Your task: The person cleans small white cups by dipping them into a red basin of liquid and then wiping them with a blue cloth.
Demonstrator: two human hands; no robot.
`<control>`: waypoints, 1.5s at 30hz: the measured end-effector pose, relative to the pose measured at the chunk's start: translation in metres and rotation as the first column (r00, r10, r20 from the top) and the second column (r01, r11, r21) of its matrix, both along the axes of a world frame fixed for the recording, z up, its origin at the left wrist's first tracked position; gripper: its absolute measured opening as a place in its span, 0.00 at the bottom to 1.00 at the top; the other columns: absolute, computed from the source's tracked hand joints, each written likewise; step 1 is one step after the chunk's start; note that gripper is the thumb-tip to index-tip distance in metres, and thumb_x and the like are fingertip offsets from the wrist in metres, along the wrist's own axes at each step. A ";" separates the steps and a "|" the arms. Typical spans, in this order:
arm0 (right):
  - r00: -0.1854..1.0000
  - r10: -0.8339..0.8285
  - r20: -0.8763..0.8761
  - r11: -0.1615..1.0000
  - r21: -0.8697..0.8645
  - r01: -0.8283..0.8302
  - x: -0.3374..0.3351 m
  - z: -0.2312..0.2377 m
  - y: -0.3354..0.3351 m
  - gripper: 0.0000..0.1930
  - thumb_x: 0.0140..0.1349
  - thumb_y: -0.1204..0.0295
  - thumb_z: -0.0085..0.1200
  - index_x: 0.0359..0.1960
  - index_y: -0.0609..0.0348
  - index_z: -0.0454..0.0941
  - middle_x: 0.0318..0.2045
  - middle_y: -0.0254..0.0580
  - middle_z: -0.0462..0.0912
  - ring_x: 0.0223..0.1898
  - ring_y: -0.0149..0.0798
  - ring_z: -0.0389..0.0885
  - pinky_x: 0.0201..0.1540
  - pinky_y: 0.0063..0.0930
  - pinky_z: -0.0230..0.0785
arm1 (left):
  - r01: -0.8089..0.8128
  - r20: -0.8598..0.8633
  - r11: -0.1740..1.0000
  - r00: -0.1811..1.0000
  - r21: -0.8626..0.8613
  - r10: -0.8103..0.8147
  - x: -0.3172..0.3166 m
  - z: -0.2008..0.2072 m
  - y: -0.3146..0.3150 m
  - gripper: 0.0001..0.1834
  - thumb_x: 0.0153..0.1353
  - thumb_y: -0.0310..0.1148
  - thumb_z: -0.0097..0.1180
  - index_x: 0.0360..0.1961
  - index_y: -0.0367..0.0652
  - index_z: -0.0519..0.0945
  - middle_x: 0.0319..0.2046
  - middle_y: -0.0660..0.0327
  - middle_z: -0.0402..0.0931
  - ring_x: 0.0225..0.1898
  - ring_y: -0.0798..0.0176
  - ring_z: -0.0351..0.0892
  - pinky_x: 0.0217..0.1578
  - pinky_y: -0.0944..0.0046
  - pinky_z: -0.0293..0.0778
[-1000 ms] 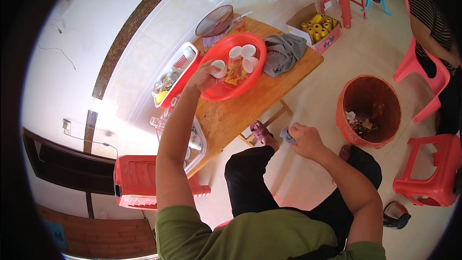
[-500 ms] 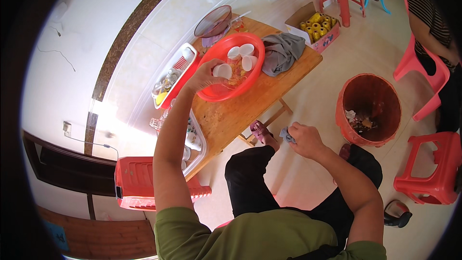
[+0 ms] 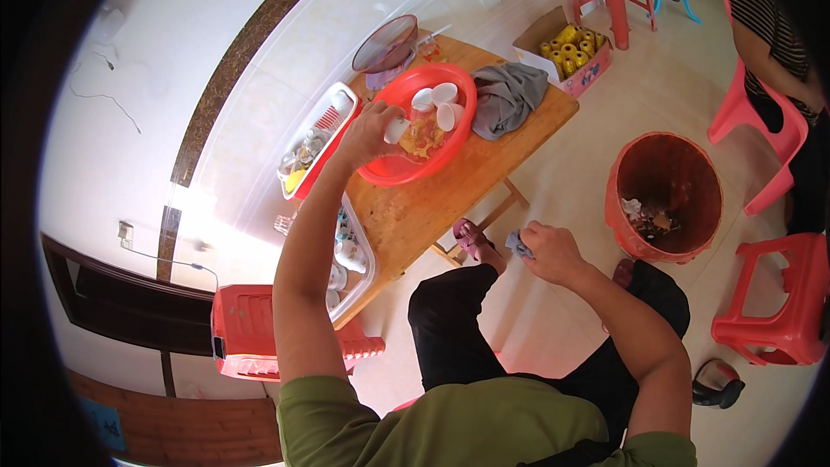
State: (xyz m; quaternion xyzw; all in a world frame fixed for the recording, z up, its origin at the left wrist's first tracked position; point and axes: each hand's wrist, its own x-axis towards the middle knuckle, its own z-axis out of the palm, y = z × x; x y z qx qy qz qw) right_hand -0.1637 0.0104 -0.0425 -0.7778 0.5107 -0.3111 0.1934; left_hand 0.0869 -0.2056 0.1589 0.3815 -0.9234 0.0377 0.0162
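Reaching up and forward with the arm nearly straight, the left hand (image 3: 373, 131) is held at the 9 o'clock rim of a red plastic basin (image 3: 389, 171) on the wooden tabletop (image 3: 432, 207), its grip closed around a small white cup (image 3: 396, 130). Two more white cups (image 3: 435, 97) and yellowish scraps are seen inside the basin, a grey cloth (image 3: 506, 99) lying at its 3 o'clock. The right hand (image 3: 549, 251) is bent low over the knee, clenched on a small bluish-grey object (image 3: 517, 245).
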 end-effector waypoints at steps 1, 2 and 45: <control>1.000 -0.003 0.006 1.000 -0.002 0.003 0.000 0.001 0.000 0.10 0.47 0.71 0.59 0.30 0.57 0.73 0.32 0.42 0.75 0.32 0.48 0.79 0.32 0.40 0.70 | 0.013 0.005 1.000 1.000 -0.019 -0.012 0.001 0.000 0.000 0.33 0.32 0.33 0.72 0.46 0.45 0.74 0.45 0.56 0.71 0.49 0.49 0.71 0.49 0.55 0.69; 1.000 -0.004 -0.001 1.000 0.001 0.004 0.001 0.000 0.000 0.10 0.47 0.71 0.59 0.30 0.57 0.73 0.32 0.42 0.75 0.32 0.48 0.79 0.32 0.40 0.70 | 0.025 0.010 0.999 1.000 -0.037 -0.025 0.002 0.000 -0.001 0.33 0.32 0.33 0.72 0.45 0.45 0.74 0.45 0.56 0.71 0.48 0.49 0.71 0.49 0.55 0.69; 1.000 -0.014 0.021 1.000 0.001 0.014 0.000 0.000 -0.005 0.11 0.46 0.70 0.60 0.29 0.58 0.72 0.31 0.43 0.76 0.33 0.48 0.78 0.32 0.41 0.69 | -0.214 0.083 0.864 0.956 -0.456 0.281 0.011 -0.021 -0.002 0.25 0.45 0.41 0.67 0.42 0.42 0.72 0.40 0.51 0.75 0.35 0.50 0.80 0.33 0.53 0.76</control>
